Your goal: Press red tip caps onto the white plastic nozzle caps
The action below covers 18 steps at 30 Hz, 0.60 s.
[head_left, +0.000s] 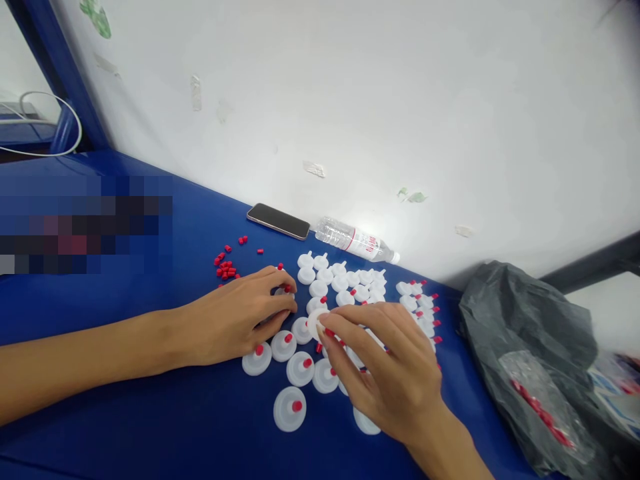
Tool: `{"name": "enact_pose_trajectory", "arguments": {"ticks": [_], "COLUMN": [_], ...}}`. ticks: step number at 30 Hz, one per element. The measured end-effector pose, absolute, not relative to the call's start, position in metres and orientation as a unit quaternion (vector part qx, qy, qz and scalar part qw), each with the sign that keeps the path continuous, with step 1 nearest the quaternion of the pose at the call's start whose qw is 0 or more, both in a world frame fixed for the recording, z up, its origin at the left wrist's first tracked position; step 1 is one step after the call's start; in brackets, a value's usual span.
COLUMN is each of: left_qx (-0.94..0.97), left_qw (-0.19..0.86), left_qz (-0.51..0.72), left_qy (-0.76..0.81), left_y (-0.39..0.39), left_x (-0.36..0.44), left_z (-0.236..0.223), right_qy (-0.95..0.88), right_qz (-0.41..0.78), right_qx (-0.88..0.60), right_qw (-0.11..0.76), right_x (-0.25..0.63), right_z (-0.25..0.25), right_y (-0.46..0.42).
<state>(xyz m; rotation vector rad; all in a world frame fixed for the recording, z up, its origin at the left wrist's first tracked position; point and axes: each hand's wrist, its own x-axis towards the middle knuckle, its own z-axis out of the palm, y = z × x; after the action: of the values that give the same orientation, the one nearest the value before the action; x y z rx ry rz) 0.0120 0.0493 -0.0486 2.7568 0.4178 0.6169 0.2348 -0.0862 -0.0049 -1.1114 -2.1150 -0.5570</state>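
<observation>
Many white round plastic caps point(325, 277) lie on a blue table point(150, 413); several carry a small red plug point(297, 405) on top. My left hand point(240, 320) rests on the table with fingers curled around a white cap with a red plug point(284, 291). My right hand point(385, 367) pinches another white cap point(316, 323) between thumb and fingers, above the caps near the front. A small heap of loose red plugs point(226, 267) lies just beyond my left hand.
A phone point(278, 221) and a clear water bottle point(356, 241) lie by the white wall. A grey plastic bag point(525, 347) at the right holds a clear packet of red plugs point(543, 410). A white cable point(55, 127) loops at the far left.
</observation>
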Motion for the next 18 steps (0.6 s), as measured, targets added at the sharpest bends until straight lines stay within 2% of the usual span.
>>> {"name": "enact_pose_trajectory", "arguments": {"ticks": [18], "left_qx": [0.958], "left_qw": [0.143], "left_qz": [0.204], "left_qy": [0.143], "left_y": [0.047], "left_x": [0.013], "left_z": [-0.0445], "right_qy": [-0.811], "right_qz": [-0.213], "right_qx": [-0.43], "right_qw": [0.333], "right_x": [0.2338], "right_z": [-0.0052], "right_y": [-0.0868]}}
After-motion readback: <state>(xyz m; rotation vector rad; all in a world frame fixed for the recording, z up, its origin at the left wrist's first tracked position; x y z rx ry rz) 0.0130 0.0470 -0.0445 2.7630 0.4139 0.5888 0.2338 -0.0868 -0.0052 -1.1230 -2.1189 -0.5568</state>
